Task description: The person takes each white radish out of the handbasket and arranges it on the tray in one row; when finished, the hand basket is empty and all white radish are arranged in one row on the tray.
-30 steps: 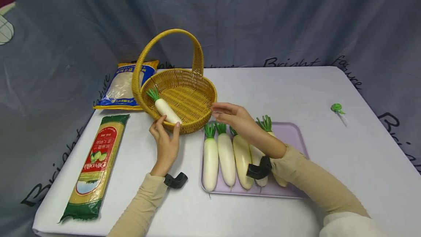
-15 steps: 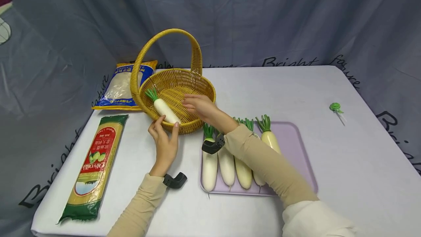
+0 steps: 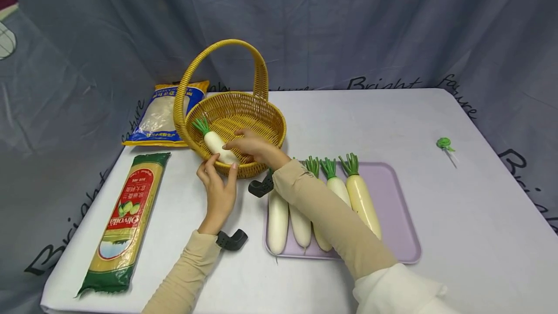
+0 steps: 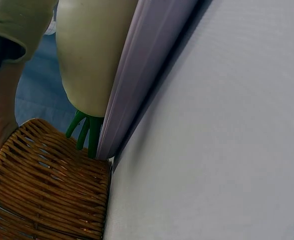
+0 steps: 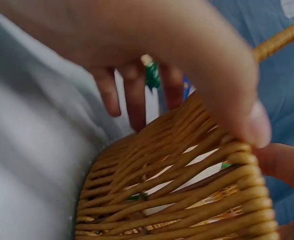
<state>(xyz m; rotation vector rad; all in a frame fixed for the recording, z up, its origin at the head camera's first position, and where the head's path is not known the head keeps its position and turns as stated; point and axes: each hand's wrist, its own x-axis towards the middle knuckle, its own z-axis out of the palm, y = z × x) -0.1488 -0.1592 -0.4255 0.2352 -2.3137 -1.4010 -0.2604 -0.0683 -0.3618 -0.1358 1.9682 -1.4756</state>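
A yellow wicker basket (image 3: 233, 98) with a tall handle has a small white radish (image 3: 213, 142) with green leaves lying in it. My left hand (image 3: 218, 193) holds the front rim, its thumb tip on the rim and fingers against the outer wall in the right wrist view. Inside the basket is my right hand (image 3: 257, 147), its thumb overlapping the radish and its other fingers extended beside it; no object shows in its grasp. White radishes (image 3: 277, 222) with green leaves lie on a lilac tray (image 3: 388, 197) under the right forearm, which hides parts of them.
A spaghetti pack (image 3: 128, 217) lies at the left of the white table (image 3: 348, 115). Behind the basket's left side is a blue-and-yellow bag (image 3: 163, 113). A green lollipop (image 3: 443, 143) lies far right. A grey curtain (image 3: 305, 28) hangs behind.
My right hand has moved left from beside the basket's right rim, across its interior, to the radish. The left hand has stayed on the front rim.
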